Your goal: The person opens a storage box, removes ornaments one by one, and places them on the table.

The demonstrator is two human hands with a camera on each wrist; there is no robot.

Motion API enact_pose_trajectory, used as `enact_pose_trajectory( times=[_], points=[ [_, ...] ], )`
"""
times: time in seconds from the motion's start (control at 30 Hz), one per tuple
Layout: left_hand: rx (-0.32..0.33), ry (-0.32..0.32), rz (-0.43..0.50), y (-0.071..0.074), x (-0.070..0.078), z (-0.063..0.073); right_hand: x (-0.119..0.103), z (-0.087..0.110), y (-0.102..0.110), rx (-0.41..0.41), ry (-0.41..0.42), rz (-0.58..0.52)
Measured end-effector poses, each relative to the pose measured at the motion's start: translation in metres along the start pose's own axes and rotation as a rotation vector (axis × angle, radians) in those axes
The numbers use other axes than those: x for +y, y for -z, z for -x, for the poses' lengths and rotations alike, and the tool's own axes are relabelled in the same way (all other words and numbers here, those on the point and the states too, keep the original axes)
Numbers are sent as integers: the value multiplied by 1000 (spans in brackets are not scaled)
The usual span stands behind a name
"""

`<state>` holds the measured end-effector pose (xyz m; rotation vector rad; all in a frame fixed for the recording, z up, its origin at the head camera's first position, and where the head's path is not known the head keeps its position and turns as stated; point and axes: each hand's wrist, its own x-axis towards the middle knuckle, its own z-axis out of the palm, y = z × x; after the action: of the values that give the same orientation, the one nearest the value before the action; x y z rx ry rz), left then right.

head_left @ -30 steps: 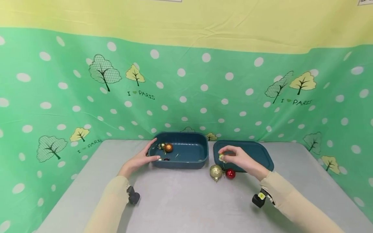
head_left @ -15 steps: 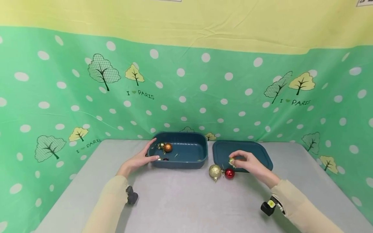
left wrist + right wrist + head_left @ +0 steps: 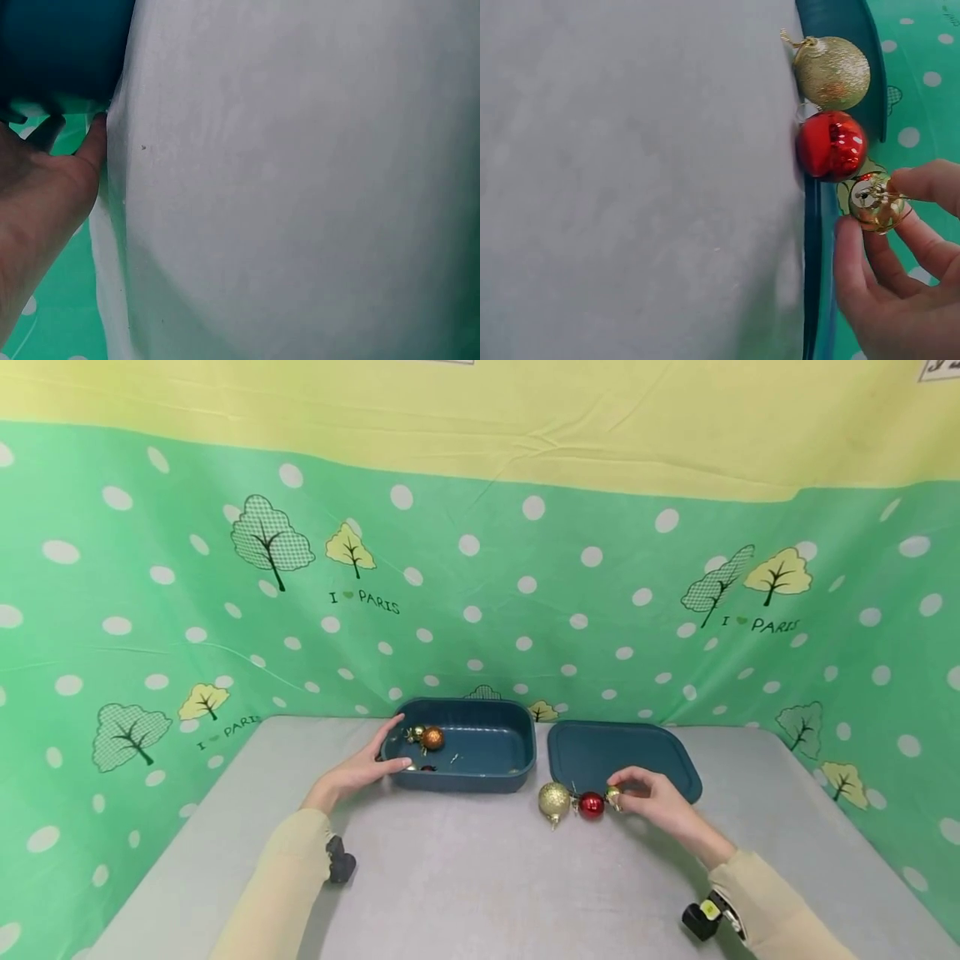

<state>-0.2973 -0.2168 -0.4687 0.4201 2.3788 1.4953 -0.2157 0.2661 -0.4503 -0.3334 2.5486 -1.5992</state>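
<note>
My left hand (image 3: 365,770) is spread at the left end of a dark blue plastic box (image 3: 463,783), its straight fingers and thumb touching the rim. The box's wall (image 3: 64,52) also shows in the left wrist view. Inside lie an orange bauble (image 3: 433,738), a small gold one (image 3: 418,732) and other partly hidden pieces. My right hand (image 3: 657,799) pinches a small shiny gold bauble (image 3: 877,201) between thumb and fingers. It is beside a red bauble (image 3: 832,146), with a larger glittery gold bauble (image 3: 834,73) on that one's far side.
The flat blue lid (image 3: 622,752) lies to the right of the box, behind the baubles. A pale grey cloth (image 3: 465,877) covers the table. Behind everything hangs a green and yellow curtain (image 3: 480,585) with tree prints.
My right hand has carried the small gold bauble rightward and toward me, from over the lid to beside the red bauble. The left hand stays at the box.
</note>
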Motion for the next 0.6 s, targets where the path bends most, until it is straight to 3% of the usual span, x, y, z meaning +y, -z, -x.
enact_pose_trajectory(
  times=[0.3, 0.6],
  points=[
    [3, 5, 1, 0, -1, 1, 8, 0, -2, 4, 27, 120],
    [8, 9, -8, -1, 0, 1, 8, -1, -11, -58, 72, 112]
  ],
)
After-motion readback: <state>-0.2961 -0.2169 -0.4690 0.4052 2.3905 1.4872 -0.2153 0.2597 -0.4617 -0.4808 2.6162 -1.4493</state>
